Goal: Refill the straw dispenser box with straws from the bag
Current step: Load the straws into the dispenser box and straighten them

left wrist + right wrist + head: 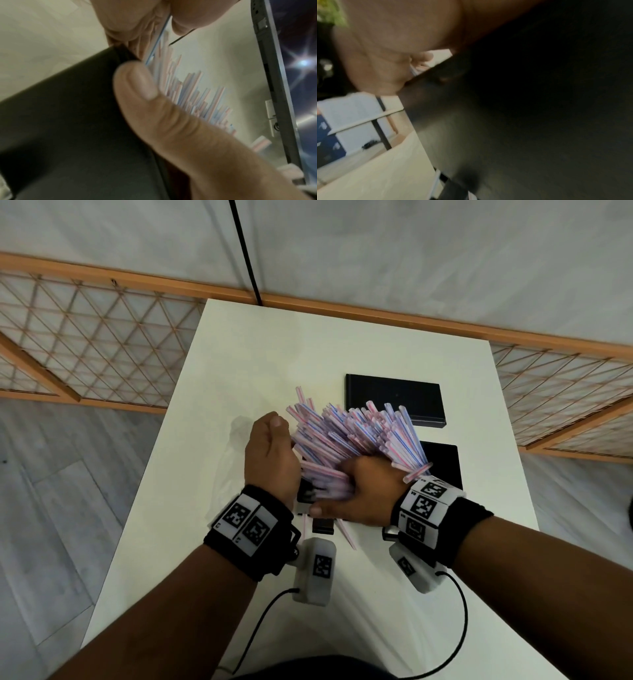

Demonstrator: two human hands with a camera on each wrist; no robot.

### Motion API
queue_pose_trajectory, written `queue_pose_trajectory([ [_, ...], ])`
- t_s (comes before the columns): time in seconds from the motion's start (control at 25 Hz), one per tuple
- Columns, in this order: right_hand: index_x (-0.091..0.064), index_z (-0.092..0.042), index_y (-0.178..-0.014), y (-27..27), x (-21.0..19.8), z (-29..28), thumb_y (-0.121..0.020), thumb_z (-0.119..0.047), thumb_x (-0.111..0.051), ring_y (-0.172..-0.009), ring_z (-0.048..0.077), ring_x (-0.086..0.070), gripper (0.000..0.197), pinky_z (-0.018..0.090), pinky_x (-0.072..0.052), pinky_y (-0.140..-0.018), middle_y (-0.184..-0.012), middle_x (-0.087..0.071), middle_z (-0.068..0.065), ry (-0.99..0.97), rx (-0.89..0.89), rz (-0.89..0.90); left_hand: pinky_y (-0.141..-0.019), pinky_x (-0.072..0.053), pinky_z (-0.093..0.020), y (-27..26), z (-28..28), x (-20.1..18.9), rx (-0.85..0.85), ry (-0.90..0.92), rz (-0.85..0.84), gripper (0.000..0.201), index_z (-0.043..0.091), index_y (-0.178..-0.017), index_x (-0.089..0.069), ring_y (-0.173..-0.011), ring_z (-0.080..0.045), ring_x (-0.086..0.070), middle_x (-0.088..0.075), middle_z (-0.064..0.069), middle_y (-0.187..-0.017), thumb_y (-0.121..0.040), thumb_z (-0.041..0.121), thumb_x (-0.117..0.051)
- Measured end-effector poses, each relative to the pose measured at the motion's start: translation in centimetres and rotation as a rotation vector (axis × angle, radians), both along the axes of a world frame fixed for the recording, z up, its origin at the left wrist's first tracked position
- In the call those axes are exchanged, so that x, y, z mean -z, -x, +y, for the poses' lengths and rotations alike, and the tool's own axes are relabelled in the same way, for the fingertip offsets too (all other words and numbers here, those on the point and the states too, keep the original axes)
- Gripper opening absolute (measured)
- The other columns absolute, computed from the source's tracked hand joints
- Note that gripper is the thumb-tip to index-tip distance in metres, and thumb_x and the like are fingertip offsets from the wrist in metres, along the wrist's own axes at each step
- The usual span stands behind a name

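While one white bench [212, 371] carries everything, its far edge meets the wooden rail of a lattice screen [85, 337], its left edge drops to grey floor, and bare surface lies open at the far left and far right. Two black pieces show on it: a flat black lid [394, 397] lying apart toward the far edge, and the black dispenser box [443, 463] just nearer, mostly hidden under the hands. One large bundle of striped straws [356, 436], too many to count, fans up and away over the box. The right hand [359, 494] wraps the bundle's lower end, fingers curled round it in a full grip, thumb pointing left. The left hand [269, 453] stands against the bundle's left side, fingers curled round the straws; in the left wrist view its thumb [137, 86] lies along the box's dark edge beside the straw ends. About two loose straws [346, 534] lie on the bench near the front edge, between the wrists. I cannot make out the bag for certain.
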State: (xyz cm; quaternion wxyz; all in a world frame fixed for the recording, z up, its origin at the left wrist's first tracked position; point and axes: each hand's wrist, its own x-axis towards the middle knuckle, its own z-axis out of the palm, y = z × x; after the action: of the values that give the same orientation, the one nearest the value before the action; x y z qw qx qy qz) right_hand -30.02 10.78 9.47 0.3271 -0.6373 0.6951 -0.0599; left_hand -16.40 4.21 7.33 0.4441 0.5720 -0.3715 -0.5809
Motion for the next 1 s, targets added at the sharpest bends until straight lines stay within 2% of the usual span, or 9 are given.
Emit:
queue_pose_trajectory([
  [0.08,-0.059,-0.035,-0.086,-0.1,0.3,0.3,-0.067,-0.072,-0.072,-0.065,0.002,-0.053,0.043,0.015,-0.041,-0.065,-0.067,-0.053,-0.016,-0.030,-0.030,0.048,-0.086,-0.050,-0.036,0.0,0.1,-0.2,-0.014,-0.022,0.052,0.014,0.028,-0.103,-0.059,-0.092,-0.021,-0.060,-0.063,0.010,-0.099,-0.103,0.036,-0.046],
  [0.12,-0.059,-0.035,-0.089,0.0,0.6,0.4,-0.066,-0.073,-0.072,-0.069,0.007,-0.058,0.047,0.020,-0.047,-0.070,-0.071,-0.058,-0.014,-0.030,-0.039,0.059,-0.083,-0.050,-0.037,0.1,0.1,-0.3,-0.002,-0.011,0.050,0.021,0.025,-0.104,-0.061,-0.089,-0.021,-0.060,-0.064,0.009,-0.098,-0.098,0.042,-0.051],
  [0.2,-0.062,-0.032,-0.098,0.2,1.0,0.4,-0.062,-0.070,-0.075,-0.076,0.009,-0.065,0.054,0.028,-0.054,-0.076,-0.081,-0.068,-0.011,-0.019,-0.042,0.026,-0.090,-0.054,-0.045,0.3,0.2,-0.6,0.017,0.022,0.010,0.061,0.012,-0.114,-0.063,-0.093,-0.026,-0.066,-0.068,0.001,-0.101,-0.079,0.060,-0.053],
  [0.28,-0.064,-0.034,-0.105,0.3,1.2,0.4,-0.062,-0.063,-0.078,-0.078,0.009,-0.065,0.053,0.028,-0.054,-0.076,-0.086,-0.070,-0.010,-0.038,-0.050,0.002,-0.100,-0.052,-0.054,0.4,0.3,-0.3,0.025,0.052,-0.022,0.077,0.009,-0.121,-0.061,-0.106,-0.029,-0.067,-0.070,-0.009,-0.113,-0.071,0.066,-0.050],
  [0.44,-0.069,-0.028,-0.097,0.4,1.4,-0.1,-0.065,-0.050,-0.084,-0.070,0.008,-0.061,0.042,0.021,-0.045,-0.060,-0.081,-0.068,-0.010,-0.185,-0.042,0.023,-0.101,-0.050,-0.052,0.3,0.6,0.0,0.082,0.128,-0.116,0.040,0.024,-0.117,-0.060,-0.100,-0.013,-0.063,-0.067,0.010,-0.105,-0.088,0.049,-0.049],
  [0.6,-0.066,-0.026,-0.102,0.2,1.4,-0.6,-0.069,-0.043,-0.085,-0.078,0.012,-0.063,0.041,0.022,-0.044,-0.064,-0.090,-0.069,-0.006,-0.244,-0.052,-0.041,-0.102,-0.049,-0.050,0.1,0.6,-0.3,0.084,0.186,-0.149,0.047,0.017,-0.124,-0.061,-0.101,-0.013,-0.060,-0.066,0.007,-0.109,-0.089,0.043,-0.047],
  [0.84,-0.063,-0.027,-0.094,0.7,-0.4,-1.7,-0.056,-0.071,-0.078,-0.081,0.012,-0.066,0.060,0.030,-0.056,-0.077,-0.087,-0.070,-0.007,-0.073,-0.048,0.012,-0.108,-0.046,-0.037,-0.5,-0.3,-0.3,0.094,0.211,-0.203,0.053,0.013,-0.138,-0.051,-0.122,-0.023,-0.060,-0.062,-0.001,-0.130,-0.095,0.043,-0.045],
  [0.92,-0.056,-0.029,-0.094,0.5,-0.3,-1.6,-0.053,-0.083,-0.067,-0.081,0.014,-0.065,0.069,0.027,-0.053,-0.077,-0.087,-0.066,-0.009,-0.047,-0.064,0.098,-0.116,-0.034,-0.031,-0.4,0.3,0.0,0.242,0.108,-0.290,0.061,0.012,-0.153,-0.034,-0.138,-0.022,-0.046,-0.047,-0.007,-0.153,-0.103,0.046,-0.042],
  [1.0,-0.049,-0.031,-0.097,0.1,0.2,-1.0,-0.051,-0.090,-0.057,-0.084,0.017,-0.062,0.075,0.028,-0.051,-0.079,-0.091,-0.064,-0.008,-0.028,-0.084,0.157,-0.121,-0.027,-0.035,-0.3,0.9,0.1,0.298,0.010,-0.277,0.066,0.015,-0.158,-0.023,-0.145,-0.022,-0.038,-0.035,-0.006,-0.161,-0.104,0.051,-0.035],
])
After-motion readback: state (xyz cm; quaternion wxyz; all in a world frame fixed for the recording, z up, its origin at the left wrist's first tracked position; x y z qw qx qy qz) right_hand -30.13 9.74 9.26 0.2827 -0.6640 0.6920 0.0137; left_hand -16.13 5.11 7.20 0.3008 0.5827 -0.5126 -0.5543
